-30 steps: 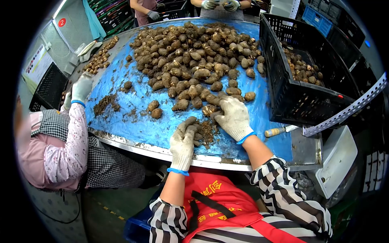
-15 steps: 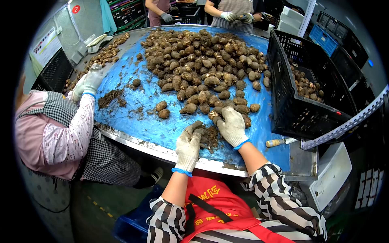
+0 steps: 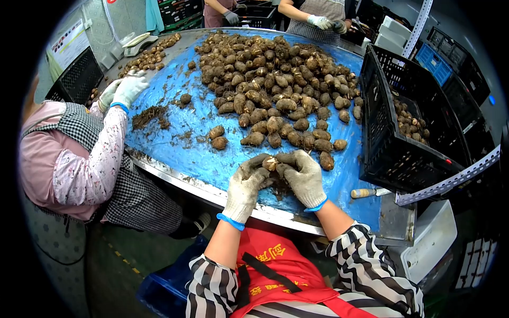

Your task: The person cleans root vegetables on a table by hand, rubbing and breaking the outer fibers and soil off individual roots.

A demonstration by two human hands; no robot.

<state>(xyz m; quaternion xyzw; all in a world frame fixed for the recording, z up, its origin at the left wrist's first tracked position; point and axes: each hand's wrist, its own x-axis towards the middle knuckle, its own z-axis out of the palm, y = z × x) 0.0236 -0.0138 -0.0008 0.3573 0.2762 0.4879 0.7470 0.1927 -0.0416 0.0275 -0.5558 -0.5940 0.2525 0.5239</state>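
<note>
A small brown taro (image 3: pixel 270 163) with a pale patch is pinched between the fingertips of my two gloved hands, low over the blue table cover (image 3: pixel 207 169). My left hand (image 3: pixel 245 185) grips it from the left, my right hand (image 3: pixel 305 177) from the right. Both white gloves are soiled at the fingers. Beneath them lies loose dirt and root fibre (image 3: pixel 281 190), partly hidden. Just beyond my hands begins a large heap of taros (image 3: pixel 275 74); two single taros (image 3: pixel 218 137) lie apart, left of it.
A knife with a wooden handle (image 3: pixel 362 193) lies right of my right hand. A black crate (image 3: pixel 403 159) holding some taros stands at the right. On the left a co-worker's gloved hands (image 3: pixel 127 90) are near smaller taros (image 3: pixel 154 55). Two more people stand across the table.
My right hand has come back from the heap's near edge with a taro and met my left hand, and both now grip it. The co-worker's hands at the left have shifted slightly.
</note>
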